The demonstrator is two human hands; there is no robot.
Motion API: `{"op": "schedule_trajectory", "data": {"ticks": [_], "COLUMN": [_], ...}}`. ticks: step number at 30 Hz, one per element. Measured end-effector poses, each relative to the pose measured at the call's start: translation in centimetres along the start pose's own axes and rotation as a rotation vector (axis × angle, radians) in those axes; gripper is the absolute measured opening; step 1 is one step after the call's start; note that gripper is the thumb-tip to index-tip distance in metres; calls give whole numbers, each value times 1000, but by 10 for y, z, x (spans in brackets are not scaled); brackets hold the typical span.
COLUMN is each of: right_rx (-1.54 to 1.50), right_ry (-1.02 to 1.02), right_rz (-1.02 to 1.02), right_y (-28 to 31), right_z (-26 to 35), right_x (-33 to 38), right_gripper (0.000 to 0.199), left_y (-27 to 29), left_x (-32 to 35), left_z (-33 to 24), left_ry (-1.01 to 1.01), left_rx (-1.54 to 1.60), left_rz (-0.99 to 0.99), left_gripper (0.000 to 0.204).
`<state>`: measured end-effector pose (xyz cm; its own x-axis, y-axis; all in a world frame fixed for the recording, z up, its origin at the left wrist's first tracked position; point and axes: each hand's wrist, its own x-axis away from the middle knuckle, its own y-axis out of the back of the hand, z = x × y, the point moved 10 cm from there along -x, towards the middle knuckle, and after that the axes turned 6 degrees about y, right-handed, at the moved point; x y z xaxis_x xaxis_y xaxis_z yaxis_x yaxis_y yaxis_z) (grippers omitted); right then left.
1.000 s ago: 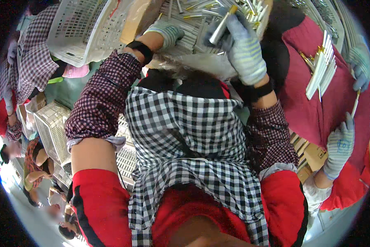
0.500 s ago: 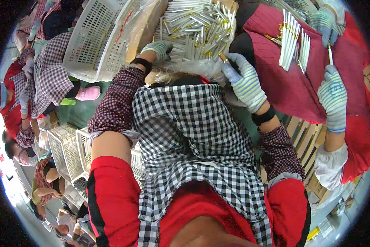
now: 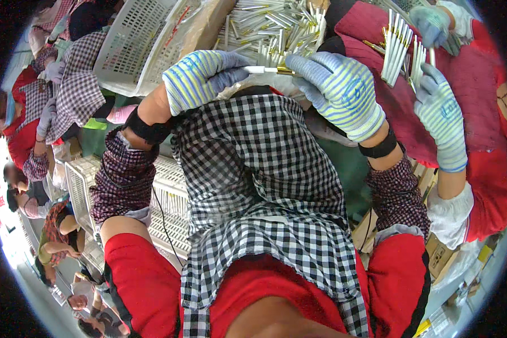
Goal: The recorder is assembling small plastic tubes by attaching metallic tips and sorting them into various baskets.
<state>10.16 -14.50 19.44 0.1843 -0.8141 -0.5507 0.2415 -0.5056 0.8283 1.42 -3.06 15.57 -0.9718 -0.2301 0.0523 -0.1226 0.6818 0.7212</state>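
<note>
Both my gloved hands meet above my lap, in front of a box (image 3: 204, 27) of loose white and gold sticks (image 3: 264, 25). My left hand (image 3: 200, 79), in a striped knit glove, pinches a slim white tube (image 3: 255, 70) by its left end. A short gold-coloured end piece (image 3: 285, 71) sits in line with the tube, and the thumb and fingers of my right hand (image 3: 341, 93) close on it. The two parts touch or nearly touch, with a thin pale section between them. Fingers cover both outer ends.
A white perforated crate (image 3: 130, 45) stands left of the box. To the right, a co-worker's gloved hands hold another white stick (image 3: 432, 57); several sticks (image 3: 397, 48) lie on that person's dark red apron (image 3: 372, 84). More crates (image 3: 171, 188) sit lower left. Other people work at far left.
My left hand has come out of the box toward me and now holds a white tube. My right hand has brought the gold piece left, up to the tube.
</note>
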Motion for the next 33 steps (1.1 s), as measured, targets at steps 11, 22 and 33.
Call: {"op": "schedule_trajectory", "data": {"ticks": [11,22,33], "right_rx": [-1341,-1258,-1204], "right_ry": [-700,-1150,-1348], "right_rz": [312,-72,-194], "right_y": [-63,-78,-115], "right_z": [17,-49,-29], "right_x": [22,48,100], "right_gripper": [27,27,16], "left_y": [7,71,-78], "left_x": [39,-26,-96], "left_z": [-61,0,234], "left_ry": [-256,-144,531], "left_rx": [-675,-752,-747], "left_rz": [-228,-668,266], "left_gripper": [24,50,30]}}
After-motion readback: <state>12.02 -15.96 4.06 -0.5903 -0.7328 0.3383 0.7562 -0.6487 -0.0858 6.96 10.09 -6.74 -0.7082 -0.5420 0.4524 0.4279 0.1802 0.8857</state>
